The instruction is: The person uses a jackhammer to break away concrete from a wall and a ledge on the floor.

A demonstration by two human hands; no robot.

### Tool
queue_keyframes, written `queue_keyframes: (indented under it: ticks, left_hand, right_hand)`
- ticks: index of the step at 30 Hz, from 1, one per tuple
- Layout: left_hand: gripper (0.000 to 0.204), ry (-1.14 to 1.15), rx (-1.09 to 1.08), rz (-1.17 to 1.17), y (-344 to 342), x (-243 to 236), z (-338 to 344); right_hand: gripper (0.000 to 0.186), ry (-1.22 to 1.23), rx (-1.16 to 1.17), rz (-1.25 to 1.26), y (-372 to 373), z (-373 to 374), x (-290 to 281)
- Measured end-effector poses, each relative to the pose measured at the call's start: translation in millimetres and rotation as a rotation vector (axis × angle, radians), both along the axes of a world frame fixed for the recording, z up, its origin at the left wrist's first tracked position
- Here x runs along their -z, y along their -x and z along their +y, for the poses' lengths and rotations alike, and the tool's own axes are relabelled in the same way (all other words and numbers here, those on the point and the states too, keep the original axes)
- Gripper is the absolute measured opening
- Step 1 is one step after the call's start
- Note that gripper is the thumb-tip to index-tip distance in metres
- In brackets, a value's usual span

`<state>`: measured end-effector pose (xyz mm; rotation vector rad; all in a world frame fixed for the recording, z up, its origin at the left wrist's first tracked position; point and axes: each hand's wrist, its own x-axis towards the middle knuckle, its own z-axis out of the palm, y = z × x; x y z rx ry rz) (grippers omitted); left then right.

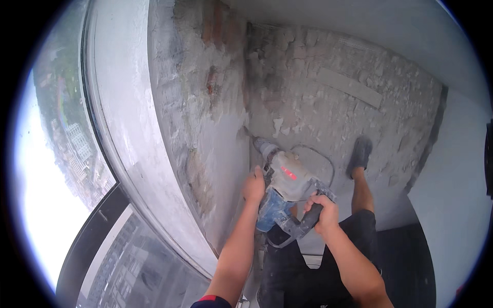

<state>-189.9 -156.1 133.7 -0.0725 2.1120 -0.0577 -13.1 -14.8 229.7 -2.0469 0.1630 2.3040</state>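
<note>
A dusty blue and grey rotary hammer [292, 177] is held in front of my body, its nose pointing up and to the left. My right hand [325, 211] is wrapped around its dark rear handle [311, 216]. Beside the front of the body, my left hand [254, 186] grips the tool with the thumb up; its other fingers are mostly hidden. The thin chisel bit [248, 131] meets the plastered wall [223, 138] close to the corner; dust blurs the tip. A dark power cable [333, 167] loops out to the tool's right.
Rubble and plaster flakes cover the floor [334, 118], where a flat pale strip [350, 87] lies. My foot in a dark clog [361, 154] rests on it at right. Left of the wall is a window frame [134, 128] with buildings far below. A smooth pale wall [457, 154] stands right.
</note>
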Motion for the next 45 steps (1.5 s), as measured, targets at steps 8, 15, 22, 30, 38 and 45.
queue_keyframes:
  ticks: [8,15,22,30,38,45]
  left_hand:
    - [0.072,0.168,0.198,0.007,-27,10,18]
    - [0.073,0.152,0.251,0.083,-38,10,28]
    - [0.073,0.128,0.209,0.079,-36,15,39]
    - [0.073,0.156,0.191,0.037,-27,13,52]
    - [0.078,0.148,0.142,0.026,-27,20,53]
    - [0.076,0.159,0.174,-0.05,-21,22,53]
  right_hand:
    - [0.023,0.155,0.103,0.024,-70,3,59]
    - [0.022,0.243,0.12,0.071,-82,14,87]
    - [0.019,0.246,0.092,0.088,-77,29,108]
    - [0.019,0.241,0.069,0.057,-68,38,110]
    - [0.018,0.217,0.089,0.07,-70,36,112]
    - [0.018,0.218,0.157,0.032,-66,31,101]
